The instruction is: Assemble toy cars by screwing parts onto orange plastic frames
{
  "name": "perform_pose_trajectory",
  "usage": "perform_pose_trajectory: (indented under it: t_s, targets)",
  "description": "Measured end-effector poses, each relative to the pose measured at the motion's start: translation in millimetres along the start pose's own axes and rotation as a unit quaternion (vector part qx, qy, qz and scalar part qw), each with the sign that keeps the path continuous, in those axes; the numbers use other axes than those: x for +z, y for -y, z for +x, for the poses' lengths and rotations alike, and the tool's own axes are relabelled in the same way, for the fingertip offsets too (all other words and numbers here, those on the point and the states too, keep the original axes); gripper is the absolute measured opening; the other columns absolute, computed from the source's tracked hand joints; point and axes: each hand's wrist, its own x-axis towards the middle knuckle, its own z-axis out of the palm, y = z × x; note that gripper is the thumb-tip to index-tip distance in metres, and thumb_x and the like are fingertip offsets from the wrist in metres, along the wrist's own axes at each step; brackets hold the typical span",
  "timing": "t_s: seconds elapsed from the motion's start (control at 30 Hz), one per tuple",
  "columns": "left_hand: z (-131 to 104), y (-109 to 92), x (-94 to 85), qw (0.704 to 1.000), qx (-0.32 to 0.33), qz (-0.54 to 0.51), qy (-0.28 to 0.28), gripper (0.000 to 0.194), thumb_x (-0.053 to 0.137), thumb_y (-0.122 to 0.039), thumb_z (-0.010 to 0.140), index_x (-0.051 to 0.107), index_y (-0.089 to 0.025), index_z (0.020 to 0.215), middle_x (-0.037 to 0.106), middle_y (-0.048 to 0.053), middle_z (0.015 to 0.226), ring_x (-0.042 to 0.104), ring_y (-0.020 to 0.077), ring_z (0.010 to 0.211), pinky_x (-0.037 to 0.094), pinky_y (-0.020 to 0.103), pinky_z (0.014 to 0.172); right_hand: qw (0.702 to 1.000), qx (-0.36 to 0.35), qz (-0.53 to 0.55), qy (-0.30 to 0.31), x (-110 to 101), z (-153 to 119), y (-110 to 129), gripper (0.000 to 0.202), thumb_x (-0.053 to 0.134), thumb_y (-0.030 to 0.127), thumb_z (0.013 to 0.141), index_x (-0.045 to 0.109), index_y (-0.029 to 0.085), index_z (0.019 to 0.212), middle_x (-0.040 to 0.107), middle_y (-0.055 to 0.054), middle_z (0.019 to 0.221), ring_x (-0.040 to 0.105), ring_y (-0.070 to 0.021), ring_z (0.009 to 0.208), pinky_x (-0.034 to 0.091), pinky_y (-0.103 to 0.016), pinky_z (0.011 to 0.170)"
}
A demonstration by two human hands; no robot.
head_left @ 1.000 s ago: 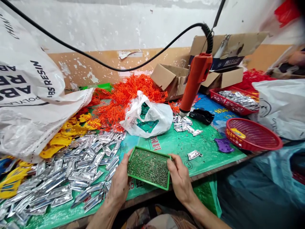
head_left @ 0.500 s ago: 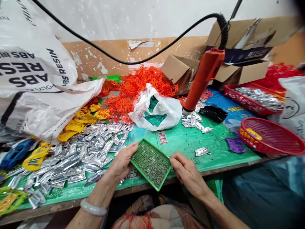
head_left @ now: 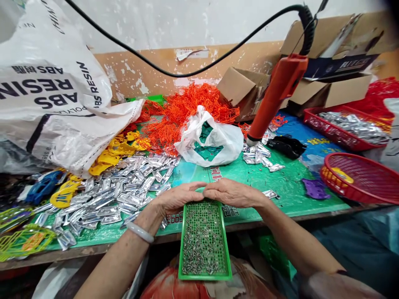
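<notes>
A small green perforated plastic basket [head_left: 225, 238] extends past the table's front edge, over my lap. Many small metal screws [head_left: 196, 255] lie in it, thickest at the end nearest me. My left hand [head_left: 179, 196] grips the far end of the basket at its left corner, fingers bent over the rim. My right hand [head_left: 229, 192] holds the same end from the right, its fingertips close to those of the left. The far rim is mostly hidden under both hands. Silver plastic pieces [head_left: 102, 203] are heaped left of my left hand.
An orange electric screwdriver [head_left: 277, 97] hangs by a black cable over the table. Behind the basket sits a white bag [head_left: 229, 141] of green pieces. Orange parts [head_left: 193, 108] are piled further back. A red basket [head_left: 358, 178] and a purple piece [head_left: 314, 189] lie right.
The basket has turned from a slant to lengthwise and come nearer me. Both hands have moved together onto its far end. The screws have gathered more toward the near end.
</notes>
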Motion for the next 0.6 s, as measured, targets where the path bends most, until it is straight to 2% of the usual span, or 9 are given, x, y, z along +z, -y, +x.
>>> perform_pose_trajectory:
  t_s: [0.1, 0.23, 0.3, 0.37, 0.43, 0.47, 0.53, 0.6]
  targets:
    - [1.0, -0.3, 1.4, 1.0, -0.021, 0.002, 0.006, 0.061, 0.083, -0.031, 0.062, 0.067, -0.022, 0.12, 0.072, 0.011, 0.119, 0.067, 0.0317, 0.107, 0.049, 0.043, 0.093, 0.999, -0.014, 0.035, 0.018, 4.5, -8.4, -2.0, 0.033, 0.052, 0.036, 0.091, 0.073, 0.022, 0.07, 0.051, 0.006, 0.053, 0.042, -0.0097, 0.048, 0.03, -0.02, 0.045]
    - [11.6, -0.4, 2.1, 0.999, -0.037, 0.022, 0.026, 0.065, 0.085, -0.028, 0.061, 0.065, -0.022, 0.123, 0.07, 0.011, 0.123, 0.067, 0.0312, 0.107, 0.049, 0.04, 0.09, 0.998, 0.034, 0.019, 0.04, 10.3, -17.9, -2.9, 0.039, 0.048, 0.037, 0.093, 0.065, 0.02, 0.062, 0.041, 0.006, 0.052, 0.033, -0.0091, 0.048, 0.025, -0.021, 0.046]
    - [16.0, -2.8, -0.9, 0.999, -0.029, 0.022, 0.012, 0.07, 0.085, -0.03, 0.062, 0.062, -0.02, 0.127, 0.07, 0.013, 0.121, 0.067, 0.0306, 0.103, 0.049, 0.04, 0.089, 0.998, 0.063, -0.004, 0.03, 10.7, -21.8, -3.9, 0.038, 0.044, 0.036, 0.094, 0.063, 0.019, 0.065, 0.04, 0.006, 0.055, 0.035, -0.0097, 0.052, 0.026, -0.022, 0.05]
    - [14.1, -6.8, -6.9, 1.0, -0.012, 0.022, -0.016, 0.073, 0.079, -0.04, 0.071, 0.053, -0.02, 0.137, 0.071, 0.014, 0.118, 0.067, 0.0292, 0.102, 0.049, 0.041, 0.089, 0.996, 0.092, -0.017, 0.009, 9.3, -27.1, -6.7, 0.037, 0.041, 0.036, 0.096, 0.062, 0.019, 0.071, 0.041, 0.006, 0.058, 0.037, -0.0102, 0.056, 0.027, -0.023, 0.053]
    - [4.5, -9.3, -13.8, 0.998, 0.02, 0.02, -0.057, 0.072, 0.065, -0.051, 0.082, 0.041, -0.023, 0.145, 0.069, 0.015, 0.122, 0.065, 0.0277, 0.106, 0.047, 0.041, 0.091, 0.991, 0.125, -0.022, -0.037, 8.4, -33.9, -11.6, 0.037, 0.039, 0.037, 0.097, 0.06, 0.018, 0.074, 0.043, 0.005, 0.061, 0.038, -0.0106, 0.058, 0.026, -0.023, 0.054]
    - [-2.1, -8.8, -16.6, 0.996, 0.04, 0.017, -0.081, 0.07, 0.056, -0.055, 0.087, 0.036, -0.024, 0.147, 0.066, 0.014, 0.127, 0.063, 0.0268, 0.111, 0.045, 0.041, 0.094, 0.986, 0.143, -0.023, -0.078, 9.3, -37.3, -14.6, 0.037, 0.038, 0.038, 0.097, 0.059, 0.018, 0.074, 0.044, 0.005, 0.061, 0.038, -0.0109, 0.058, 0.026, -0.024, 0.055]
    - [-15.2, -2.8, -19.6, 0.982, 0.097, -0.02, -0.158, 0.07, 0.051, -0.058, 0.088, 0.037, -0.022, 0.146, 0.062, 0.017, 0.133, 0.059, 0.0292, 0.118, 0.042, 0.043, 0.098, 0.966, 0.179, -0.026, -0.186, 15.5, -42.4, -20.7, 0.037, 0.038, 0.04, 0.096, 0.057, 0.019, 0.072, 0.045, 0.004, 0.06, 0.038, -0.0116, 0.057, 0.027, -0.025, 0.055]
    - [-24.0, 8.9, -17.5, 0.961, 0.143, -0.054, -0.23, 0.072, 0.047, -0.062, 0.089, 0.036, -0.021, 0.147, 0.052, 0.017, 0.144, 0.047, 0.0293, 0.132, 0.037, 0.045, 0.105, 0.94, 0.204, -0.026, -0.272, 27.1, -43.5, -25.9, 0.037, 0.037, 0.041, 0.096, 0.056, 0.02, 0.072, 0.046, 0.004, 0.059, 0.039, -0.0125, 0.056, 0.028, -0.026, 0.056]
